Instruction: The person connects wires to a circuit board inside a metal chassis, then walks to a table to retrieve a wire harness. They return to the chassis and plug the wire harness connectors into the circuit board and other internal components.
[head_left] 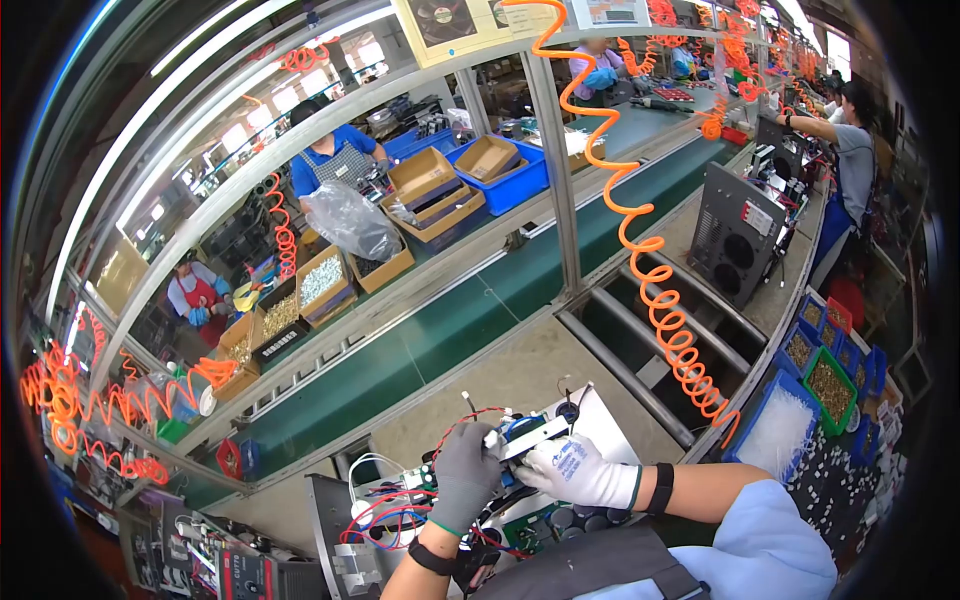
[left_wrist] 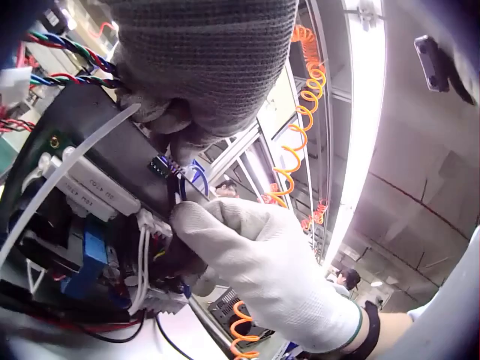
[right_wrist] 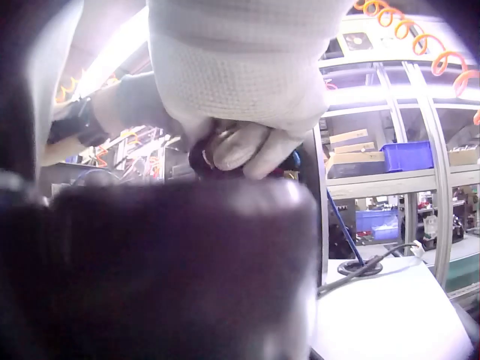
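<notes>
An open electronic unit with circuit boards and red, blue and white wires lies before the person, beside a white panel (head_left: 612,432). The left hand (head_left: 466,478), in a grey glove, has its fingers curled at the board's upper edge. From the other side the right hand (head_left: 580,472), in a white glove, pinches at the same spot. In the left wrist view, the grey glove (left_wrist: 202,67) and the white glove (left_wrist: 262,262) meet at thin wires by a dark plate (left_wrist: 112,150). White resistors (left_wrist: 94,187) sit below. What exactly the fingertips pinch is hidden.
Metal rollers (head_left: 630,345) and a green conveyor (head_left: 440,345) lie beyond the unit. An orange coiled hose (head_left: 665,300) hangs to the right. Bins of screws (head_left: 830,390) and a blue tray of white ties (head_left: 775,430) stand at the right. A finished-looking cabinet (head_left: 737,232) stands farther back.
</notes>
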